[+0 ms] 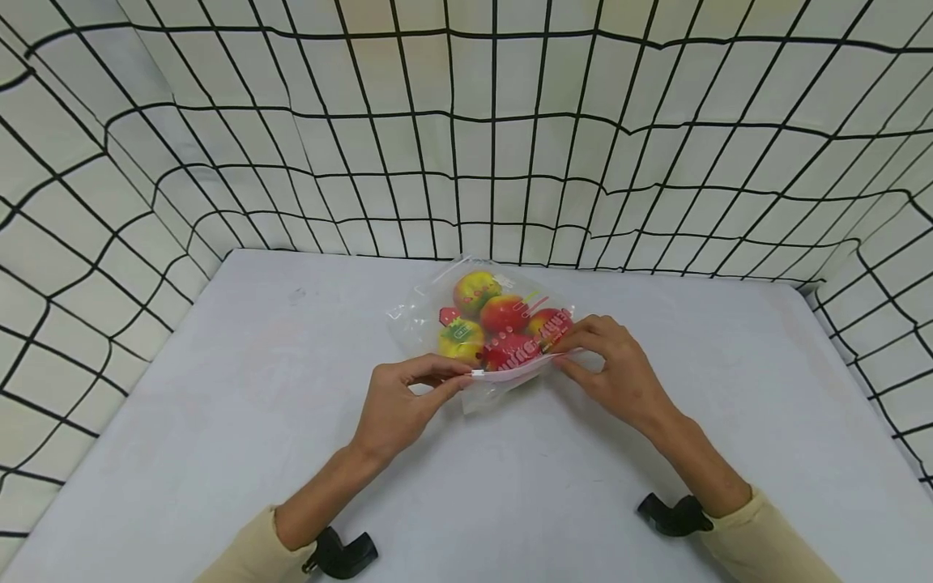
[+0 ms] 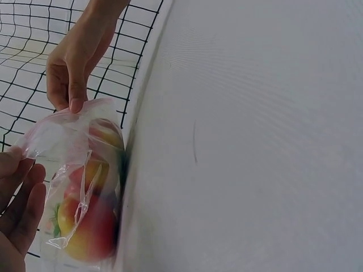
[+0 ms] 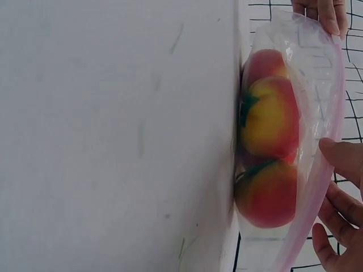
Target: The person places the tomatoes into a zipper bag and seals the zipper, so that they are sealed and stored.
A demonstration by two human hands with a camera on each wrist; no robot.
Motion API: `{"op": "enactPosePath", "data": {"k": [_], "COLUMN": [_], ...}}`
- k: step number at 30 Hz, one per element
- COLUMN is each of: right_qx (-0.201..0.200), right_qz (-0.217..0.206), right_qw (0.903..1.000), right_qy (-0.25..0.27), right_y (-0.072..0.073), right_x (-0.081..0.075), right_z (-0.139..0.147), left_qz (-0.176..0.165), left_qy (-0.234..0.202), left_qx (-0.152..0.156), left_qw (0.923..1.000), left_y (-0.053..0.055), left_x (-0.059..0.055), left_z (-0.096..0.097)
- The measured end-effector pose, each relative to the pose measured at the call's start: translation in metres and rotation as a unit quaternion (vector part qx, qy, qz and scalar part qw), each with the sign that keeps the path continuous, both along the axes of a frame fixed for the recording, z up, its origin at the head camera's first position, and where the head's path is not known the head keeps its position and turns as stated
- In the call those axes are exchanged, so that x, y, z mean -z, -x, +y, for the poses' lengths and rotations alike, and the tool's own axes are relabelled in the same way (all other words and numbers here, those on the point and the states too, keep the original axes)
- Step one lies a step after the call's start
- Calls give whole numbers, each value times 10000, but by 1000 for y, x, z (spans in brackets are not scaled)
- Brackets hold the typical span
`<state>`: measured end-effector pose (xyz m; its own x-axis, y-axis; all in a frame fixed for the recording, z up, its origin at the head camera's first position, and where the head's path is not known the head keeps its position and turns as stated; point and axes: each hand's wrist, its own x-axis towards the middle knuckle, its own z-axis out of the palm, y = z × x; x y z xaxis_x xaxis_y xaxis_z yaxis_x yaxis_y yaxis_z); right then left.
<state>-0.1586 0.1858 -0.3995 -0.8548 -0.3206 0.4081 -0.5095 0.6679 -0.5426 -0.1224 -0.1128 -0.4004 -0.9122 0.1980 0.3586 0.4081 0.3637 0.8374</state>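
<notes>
A clear plastic zipper bag with pink printing lies on the table, its mouth toward me. Inside are several round red-and-yellow fruits; green bits show on some in the right wrist view. Along the mouth runs a pink seal strip, with a small white slider on it. My left hand pinches the mouth beside the slider, between thumb and fingers. Farther right, my right hand pinches the same edge. In the left wrist view the film stretches between both hands.
The white table extends on both sides of the bag. Behind it and at the sides stands a black grid net over pale walls. A black curved piece sits at each wrist, by the left sleeve and the right sleeve.
</notes>
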Motion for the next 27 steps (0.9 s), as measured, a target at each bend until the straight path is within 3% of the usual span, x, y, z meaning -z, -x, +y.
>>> {"op": "enactPosePath", "data": {"k": [15,27], "right_qx": [-454,-754], "right_qz": [-192,-315], "right_qw": [9986,9957], "right_qy": [209,430], "right_y": [-7,-11], "right_x": [-6,-11], "right_z": [-27,-43], "left_qz": [12,23], "left_qy": [-99,-290], "left_qx": [-206,-35], "left_qw": [9997,9996], "left_y": [0,0], "left_x": [1,3], "left_z": [1,1]}}
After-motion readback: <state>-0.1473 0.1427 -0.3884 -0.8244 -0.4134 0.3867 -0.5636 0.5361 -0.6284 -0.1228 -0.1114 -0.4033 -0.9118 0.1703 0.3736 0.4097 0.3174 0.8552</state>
